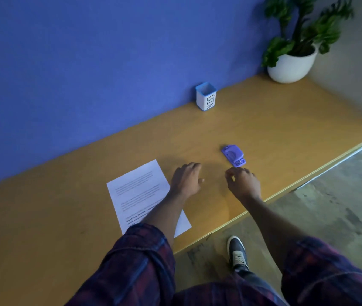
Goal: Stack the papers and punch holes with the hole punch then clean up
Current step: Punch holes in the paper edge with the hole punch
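White printed papers (139,191) lie on the wooden table, partly covered by my left forearm. A purple hole punch (233,155) sits on the table to their right. My left hand (186,178) hovers palm down between the papers and the punch, fingers loosely curled, holding nothing. My right hand (244,183) is just below the punch, a short gap away, thumb and fingers apart and empty.
A small white cup with a blue rim labelled BIN (206,96) stands against the blue wall. A potted plant in a white pot (291,62) fills the far right corner. The table's front edge (270,198) runs diagonally; below it are the concrete floor and my shoe.
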Tool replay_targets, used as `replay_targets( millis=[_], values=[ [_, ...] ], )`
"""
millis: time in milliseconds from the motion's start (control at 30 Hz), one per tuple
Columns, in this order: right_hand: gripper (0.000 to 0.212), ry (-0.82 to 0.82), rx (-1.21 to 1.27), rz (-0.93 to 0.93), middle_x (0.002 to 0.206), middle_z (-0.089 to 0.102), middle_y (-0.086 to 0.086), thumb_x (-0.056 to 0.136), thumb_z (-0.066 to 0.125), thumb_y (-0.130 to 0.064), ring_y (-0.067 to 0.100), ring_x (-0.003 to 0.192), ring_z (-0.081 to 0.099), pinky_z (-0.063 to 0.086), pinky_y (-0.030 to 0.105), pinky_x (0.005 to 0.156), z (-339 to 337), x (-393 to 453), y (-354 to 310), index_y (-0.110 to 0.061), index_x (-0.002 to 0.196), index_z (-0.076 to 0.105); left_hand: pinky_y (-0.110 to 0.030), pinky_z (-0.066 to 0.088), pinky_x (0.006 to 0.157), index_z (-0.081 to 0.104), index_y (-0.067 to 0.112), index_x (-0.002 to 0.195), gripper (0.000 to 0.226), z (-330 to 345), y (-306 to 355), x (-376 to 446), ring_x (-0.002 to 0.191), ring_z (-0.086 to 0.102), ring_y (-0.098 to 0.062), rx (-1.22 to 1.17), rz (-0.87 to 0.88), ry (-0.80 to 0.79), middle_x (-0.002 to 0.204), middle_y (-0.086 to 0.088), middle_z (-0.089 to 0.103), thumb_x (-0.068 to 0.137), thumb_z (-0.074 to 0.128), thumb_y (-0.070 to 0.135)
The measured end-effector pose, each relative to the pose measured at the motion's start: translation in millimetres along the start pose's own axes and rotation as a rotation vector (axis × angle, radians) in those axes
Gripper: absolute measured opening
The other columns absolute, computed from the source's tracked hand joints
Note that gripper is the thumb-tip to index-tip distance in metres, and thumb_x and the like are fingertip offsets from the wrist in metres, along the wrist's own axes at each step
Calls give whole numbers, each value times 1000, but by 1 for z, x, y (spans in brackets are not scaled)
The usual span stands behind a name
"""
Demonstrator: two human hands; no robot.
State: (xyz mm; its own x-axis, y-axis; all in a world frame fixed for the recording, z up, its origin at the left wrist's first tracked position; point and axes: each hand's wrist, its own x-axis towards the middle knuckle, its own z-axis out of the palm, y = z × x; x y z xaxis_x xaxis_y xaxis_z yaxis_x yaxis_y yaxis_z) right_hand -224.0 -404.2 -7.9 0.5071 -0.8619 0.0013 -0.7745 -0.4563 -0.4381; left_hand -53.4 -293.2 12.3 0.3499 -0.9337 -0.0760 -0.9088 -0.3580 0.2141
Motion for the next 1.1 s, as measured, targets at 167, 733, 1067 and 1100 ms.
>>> replay_targets(
  millis=[167,733,1067,1100],
  values=[
    [18,32,12,109,103,72,4,90,58,-27,34,92,66,49,34,70,-9,25,15,-24,100,72,-40,50,95,48,14,142,58,6,20,40,121,60,-29,-8,61,-25,142,-3,57,92,67,36],
    [49,-42,60,193,124,62,10,90,61,-47,33,113,57,49,40,82,9,89,38,-15,126,59,-46,43,110,26,15,158,96,41,43,121,144,41,-25,-107,-23,-170,164,1,31,82,77,42],
    [37,-52,101,187,117,64,10,95,57,-38,31,107,55,46,37,81,17,101,38,-12,121,62,-56,19,122,0,21,163,113,53,47,135,158,-7,-22,-95,-113,-417,170,5,-13,83,71,56],
    [36,-54,112,195,117,64,10,95,57,-36,32,107,55,45,37,80,17,102,37,-11,120,62,-57,18,122,-1,22,163,112,53,47,135,158,-8,-21,-103,-118,-424,170,6,-14,84,71,56]
  ],
)
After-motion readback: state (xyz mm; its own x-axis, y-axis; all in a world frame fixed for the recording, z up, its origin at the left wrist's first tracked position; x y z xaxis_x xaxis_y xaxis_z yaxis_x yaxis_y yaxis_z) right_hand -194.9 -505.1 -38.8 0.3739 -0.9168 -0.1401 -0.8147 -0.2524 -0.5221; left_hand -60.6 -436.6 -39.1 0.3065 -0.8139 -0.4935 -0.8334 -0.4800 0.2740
